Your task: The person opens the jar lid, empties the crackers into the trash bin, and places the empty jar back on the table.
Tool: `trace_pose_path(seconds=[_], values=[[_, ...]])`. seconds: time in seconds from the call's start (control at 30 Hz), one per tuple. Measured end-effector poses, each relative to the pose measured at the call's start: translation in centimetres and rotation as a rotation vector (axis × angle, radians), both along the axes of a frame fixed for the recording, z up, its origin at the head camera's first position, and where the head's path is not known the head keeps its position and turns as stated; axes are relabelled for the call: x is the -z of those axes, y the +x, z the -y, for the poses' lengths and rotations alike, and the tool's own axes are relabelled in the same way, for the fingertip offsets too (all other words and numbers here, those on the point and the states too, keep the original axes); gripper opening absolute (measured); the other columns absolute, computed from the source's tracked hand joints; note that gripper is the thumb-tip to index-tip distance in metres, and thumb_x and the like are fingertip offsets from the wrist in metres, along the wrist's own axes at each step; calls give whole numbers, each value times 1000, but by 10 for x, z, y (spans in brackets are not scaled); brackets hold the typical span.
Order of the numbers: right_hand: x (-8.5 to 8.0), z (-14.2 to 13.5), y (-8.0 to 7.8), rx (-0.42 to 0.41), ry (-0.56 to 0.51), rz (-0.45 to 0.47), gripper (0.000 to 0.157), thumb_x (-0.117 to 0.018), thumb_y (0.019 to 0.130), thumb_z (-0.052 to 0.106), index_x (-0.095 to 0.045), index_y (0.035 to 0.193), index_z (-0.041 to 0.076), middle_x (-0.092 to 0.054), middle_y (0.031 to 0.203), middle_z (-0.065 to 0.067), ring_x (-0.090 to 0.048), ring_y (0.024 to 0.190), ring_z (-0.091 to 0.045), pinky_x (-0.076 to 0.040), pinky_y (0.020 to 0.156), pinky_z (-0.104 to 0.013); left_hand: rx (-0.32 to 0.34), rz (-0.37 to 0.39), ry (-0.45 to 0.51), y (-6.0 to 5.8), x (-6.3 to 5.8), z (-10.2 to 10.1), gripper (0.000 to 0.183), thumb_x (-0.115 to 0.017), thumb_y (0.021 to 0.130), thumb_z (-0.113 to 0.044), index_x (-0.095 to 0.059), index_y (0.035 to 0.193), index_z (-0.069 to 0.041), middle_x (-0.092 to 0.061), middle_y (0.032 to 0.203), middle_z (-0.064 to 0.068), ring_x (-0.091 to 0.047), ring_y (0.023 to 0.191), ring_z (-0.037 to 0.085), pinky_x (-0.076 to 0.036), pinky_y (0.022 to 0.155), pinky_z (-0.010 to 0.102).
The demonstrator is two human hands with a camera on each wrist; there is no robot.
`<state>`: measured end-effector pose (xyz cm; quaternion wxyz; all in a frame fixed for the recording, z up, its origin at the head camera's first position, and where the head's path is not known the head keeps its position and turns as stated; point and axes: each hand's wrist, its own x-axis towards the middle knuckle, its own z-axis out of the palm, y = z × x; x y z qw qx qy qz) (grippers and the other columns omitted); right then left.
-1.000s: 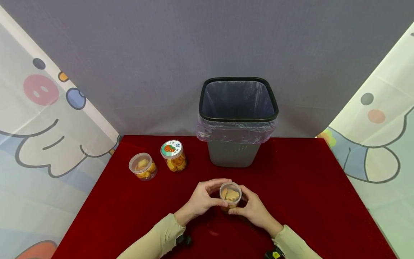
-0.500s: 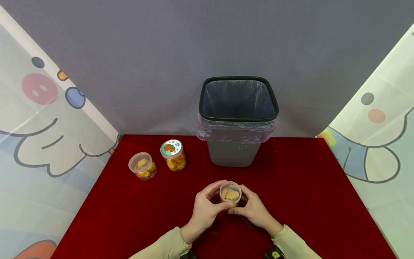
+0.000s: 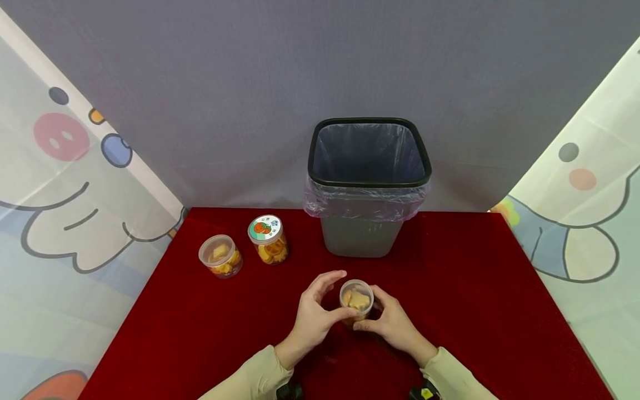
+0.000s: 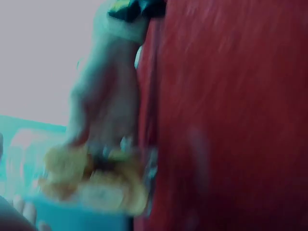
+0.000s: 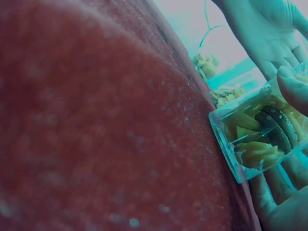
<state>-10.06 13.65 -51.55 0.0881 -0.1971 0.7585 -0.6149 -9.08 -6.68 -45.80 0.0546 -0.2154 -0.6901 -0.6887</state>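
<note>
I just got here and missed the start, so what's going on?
A person at a red table grips a clear jar of cookies with the right hand. The left hand is at its other side, thumb by the rim, fingers held away from it. A jar with a printed lid and another jar stand off to the left, and a lined bin stands at the back.

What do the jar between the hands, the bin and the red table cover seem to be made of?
Jar: probably clear, glossy plastic; cookies show through it. Bin: likely smooth, matte plastic; its wall looks evenly grey. Table cover: apparently velvety cloth, matte, with fuzzy nap.
</note>
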Motion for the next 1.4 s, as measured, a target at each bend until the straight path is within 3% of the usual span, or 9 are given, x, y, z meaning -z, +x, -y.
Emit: trace_pose_path(seconds=[0.1,0.2,0.4,0.53,0.73,0.87,1.0,1.1,1.4], values=[[-1,0,0,7,10,1,65,-83,70,23,-51,127,22,-57,120,2,-58,107,-17,-48,89,-29,94,-48,22,-11,-13,10,59,-74,74,7,-48,128,7,-52,127,23,-47,119,37,-40,97,38],[-2,1,0,8,15,0,66,-83,70,25,-50,127,23,-56,121,3,-58,108,-16,-47,89,-29,215,-58,17,-26,-17,20,58,-72,77,4,-47,129,7,-51,128,24,-47,121,35,-40,97,39],[-4,1,1,10,19,15,65,-83,70,26,-50,126,25,-56,122,4,-56,110,-16,-47,90,-29,489,-4,-30,-61,-4,32,61,-73,80,-7,-46,135,-3,-50,135,13,-43,126,31,-33,101,55],[-4,1,0,11,25,24,65,-83,70,25,-50,126,25,-55,123,4,-56,111,-15,-46,91,-29,651,52,-31,-79,0,32,65,-74,80,-20,-45,136,-3,-48,137,14,-41,128,33,-25,99,65],[-4,1,-1,12,23,22,64,-83,69,25,-51,125,24,-56,122,3,-56,111,-16,-46,91,-28,884,111,-57,-96,3,23,68,-72,82,-16,-40,138,2,-43,140,17,-36,130,39,-25,105,58],[-4,1,0,18,31,29,70,-83,69,27,-49,129,26,-54,127,5,-56,112,-15,-45,92,-27,993,155,-72,-100,5,18,72,-74,80,-18,-38,139,5,-43,141,16,-37,131,35,-28,107,48],[-4,1,2,21,35,29,82,-83,68,29,-41,138,26,-49,134,5,-53,117,-14,-44,93,-27,1051,204,-82,-100,8,16,76,-76,78,-22,-39,139,3,-45,141,12,-38,131,31,-28,108,45],[-4,1,2,27,41,35,86,-84,68,30,-38,141,26,-48,136,5,-52,117,-13,-44,93,-26,1047,219,-110,-100,10,15,73,-77,78,-19,-41,139,-1,-47,139,9,-41,128,31,-30,107,45],[-4,1,1,25,35,50,81,-83,69,26,-40,138,26,-50,132,5,-54,115,-14,-45,93,-26,920,150,-193,-95,8,17,63,-74,78,-2,-48,136,-3,-49,137,5,-46,125,25,-36,103,41]])
